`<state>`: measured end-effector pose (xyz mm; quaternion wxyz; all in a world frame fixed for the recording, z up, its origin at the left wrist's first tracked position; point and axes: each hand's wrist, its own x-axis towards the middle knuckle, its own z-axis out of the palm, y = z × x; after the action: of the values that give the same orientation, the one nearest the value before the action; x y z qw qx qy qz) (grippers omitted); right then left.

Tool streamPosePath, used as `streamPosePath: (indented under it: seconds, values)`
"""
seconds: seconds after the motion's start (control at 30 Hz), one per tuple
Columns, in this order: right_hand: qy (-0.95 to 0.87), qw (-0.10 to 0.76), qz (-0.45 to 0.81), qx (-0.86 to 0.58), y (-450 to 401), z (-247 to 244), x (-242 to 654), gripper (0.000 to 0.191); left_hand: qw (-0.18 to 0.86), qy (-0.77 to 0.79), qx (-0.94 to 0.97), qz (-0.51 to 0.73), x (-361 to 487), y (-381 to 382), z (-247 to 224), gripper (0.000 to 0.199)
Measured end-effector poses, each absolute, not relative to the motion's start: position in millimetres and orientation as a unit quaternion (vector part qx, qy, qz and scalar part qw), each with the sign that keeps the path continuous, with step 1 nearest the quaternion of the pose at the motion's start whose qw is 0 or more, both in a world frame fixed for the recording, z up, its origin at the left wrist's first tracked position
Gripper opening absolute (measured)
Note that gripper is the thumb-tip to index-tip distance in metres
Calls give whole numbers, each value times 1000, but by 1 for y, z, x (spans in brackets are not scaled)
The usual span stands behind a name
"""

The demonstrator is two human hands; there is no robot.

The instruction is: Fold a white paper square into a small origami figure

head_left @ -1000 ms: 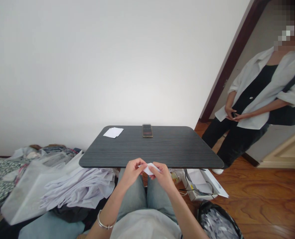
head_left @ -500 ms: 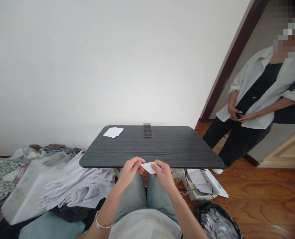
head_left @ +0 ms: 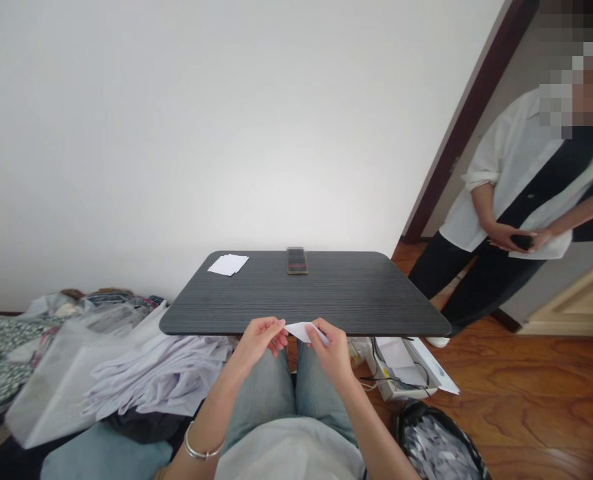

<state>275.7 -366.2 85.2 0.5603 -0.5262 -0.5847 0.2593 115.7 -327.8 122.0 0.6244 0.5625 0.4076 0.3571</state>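
Observation:
A small white piece of paper (head_left: 299, 331) is held between my two hands, just in front of the near edge of the dark table (head_left: 356, 293). My left hand (head_left: 264, 339) pinches its left corner between thumb and fingertips. The fingers of my right hand (head_left: 329, 343) are closed on the paper's right part, covering some of it. Several white sheets (head_left: 228, 265) lie overlapped at the table's back left. A phone (head_left: 297, 261) rests at the middle of the back edge.
Clothes and white cloth (head_left: 166, 373) are piled at the left. On the floor at the right are a white box with cables (head_left: 406, 380) and a black bag of paper scraps (head_left: 439, 450). A person (head_left: 521, 180) stands at the right, holding a dark object.
The paper has tilted and looks narrower, and my left hand has shifted slightly left on its corner. The standing person's hands have moved right.

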Motion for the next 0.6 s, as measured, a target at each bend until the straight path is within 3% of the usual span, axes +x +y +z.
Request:
streamPosePath:
  seconds: [0.23,0.6]
  values:
    - [-641,530,157,-533,-366,89,274,27,626,400,581,331,113,-326,125,30]
    - [-673,506,115,-527,-363,86,274,29,604,428,592,319,110,-319,123,16]
